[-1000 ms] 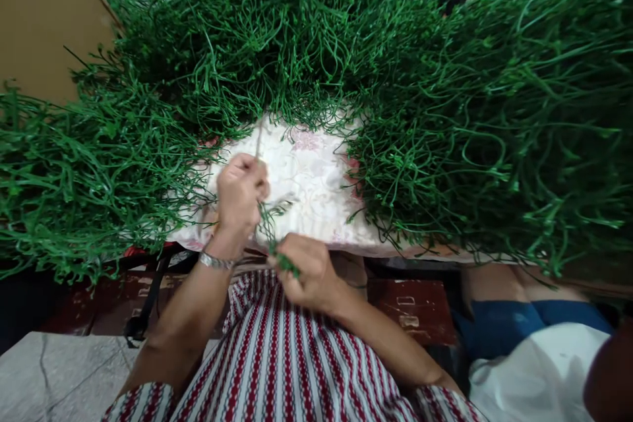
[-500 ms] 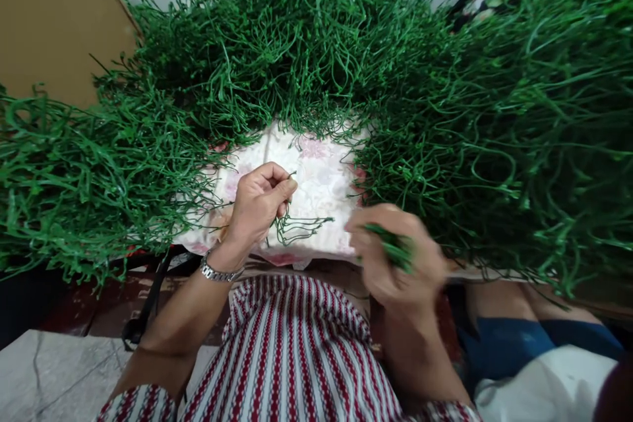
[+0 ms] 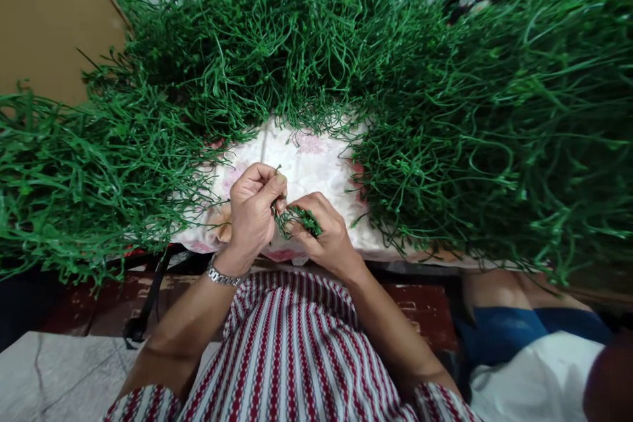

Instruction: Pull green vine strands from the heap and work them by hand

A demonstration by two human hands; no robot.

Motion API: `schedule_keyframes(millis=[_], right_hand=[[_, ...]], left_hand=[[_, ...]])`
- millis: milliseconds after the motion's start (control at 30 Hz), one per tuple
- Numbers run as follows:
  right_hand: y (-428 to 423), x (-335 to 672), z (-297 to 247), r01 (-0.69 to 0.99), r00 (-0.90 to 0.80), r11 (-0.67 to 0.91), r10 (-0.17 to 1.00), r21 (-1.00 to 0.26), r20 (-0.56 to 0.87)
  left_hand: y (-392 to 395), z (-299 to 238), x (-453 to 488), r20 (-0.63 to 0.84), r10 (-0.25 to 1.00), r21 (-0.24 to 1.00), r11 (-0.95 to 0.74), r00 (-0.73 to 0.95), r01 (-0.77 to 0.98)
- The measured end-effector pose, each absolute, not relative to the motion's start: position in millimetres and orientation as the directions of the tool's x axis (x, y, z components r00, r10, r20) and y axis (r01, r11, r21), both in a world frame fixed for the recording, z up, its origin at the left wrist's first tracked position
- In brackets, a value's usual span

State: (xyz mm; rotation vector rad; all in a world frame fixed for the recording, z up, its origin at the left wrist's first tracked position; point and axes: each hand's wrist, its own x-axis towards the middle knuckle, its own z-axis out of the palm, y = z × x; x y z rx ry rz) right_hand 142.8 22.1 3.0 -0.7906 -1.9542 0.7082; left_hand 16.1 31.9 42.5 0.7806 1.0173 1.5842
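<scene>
My left hand (image 3: 253, 211), with a metal watch on its wrist, pinches a thin green stem between thumb and fingers. My right hand (image 3: 324, 237) is closed on a small bunch of green strands (image 3: 302, 217) and touches the left hand's fingertips. Both hands hover over a white floral cloth (image 3: 316, 165) at the near edge of a table. Big heaps of green stringy strands (image 3: 306, 46) surround the cloth on three sides.
A brown board (image 3: 44, 20) leans at the far left. A grey stone slab (image 3: 54, 369) lies at the lower left. Another person's leg in blue shorts and a white garment (image 3: 529, 349) sits at the lower right. A black strap (image 3: 143, 310) hangs under the table.
My right hand swung out to the right with green strands, then came back to meet the left hand. The left hand stayed over the cloth, pinching its stem.
</scene>
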Motion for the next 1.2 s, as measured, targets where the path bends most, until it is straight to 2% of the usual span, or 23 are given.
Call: schedule_keyframes(millis=[133,300,367,500,867,1033,1200], right_hand=[[19.0,141.4,2.3,0.284,-0.442,0.647,0.743,-0.707,0.502],[11.7,144.3,7.2,0.39,-0.386,0.632,0.773,-0.67,0.504],[9.3,145.5,9.0,0.411,-0.358,0.618,0.785,-0.67,0.505],[5.6,144.2,9.9,0.398,-0.332,0.614,0.789,-0.682,0.516],[-4.0,139.1,1.8,0.397,-0.261,0.526,0.85,-0.752,0.457],[-0.8,144.9,-3.9,0.328,-0.416,0.669,0.736,-0.667,0.534],[2.1,150.0,-2.2,0.482,-0.493,0.663,0.746,-0.573,0.448]], left_hand=[[30.3,40.5,15.9,0.057,0.966,0.935,-0.14,-0.252,-0.325],[17.7,39.4,3.5,0.156,0.957,0.982,-0.176,-0.246,-0.063],[8.0,40.3,-2.7,0.154,0.962,0.988,-0.144,-0.225,0.06],[-7.8,40.9,-11.0,0.057,0.99,0.97,-0.025,-0.128,0.24],[-12.6,28.7,-14.7,-0.026,0.999,0.988,0.031,-0.034,0.155],[-13.6,25.9,-16.6,-0.084,0.994,0.987,0.074,0.064,0.142],[-13.2,24.2,-16.2,-0.025,0.997,0.972,0.007,0.076,0.234]])
